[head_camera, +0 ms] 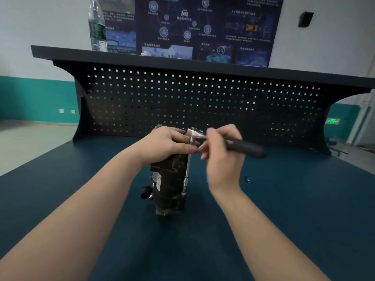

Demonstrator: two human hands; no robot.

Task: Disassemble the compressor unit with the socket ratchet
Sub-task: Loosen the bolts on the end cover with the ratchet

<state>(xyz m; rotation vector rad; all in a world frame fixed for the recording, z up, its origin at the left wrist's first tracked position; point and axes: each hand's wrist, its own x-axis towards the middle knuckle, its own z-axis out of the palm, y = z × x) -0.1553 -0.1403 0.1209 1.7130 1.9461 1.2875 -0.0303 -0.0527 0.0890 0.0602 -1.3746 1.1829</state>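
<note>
Two hands: both at work at centre frame, above the blue bench top (284, 209).
Compressor: compressor (170, 187) stands upright at centre, on the bench top.
Left hand: left hand (169, 141) wraps over the compressor's top.
Right hand: right hand (221, 151) grips the ratchet (246, 148); handle points right, extension bar runs down the compressor's right side.
Small part: small part (247, 180) lies right of the compressor.
Bottle: bottle (97, 25) on the shelf, upper left.
</note>
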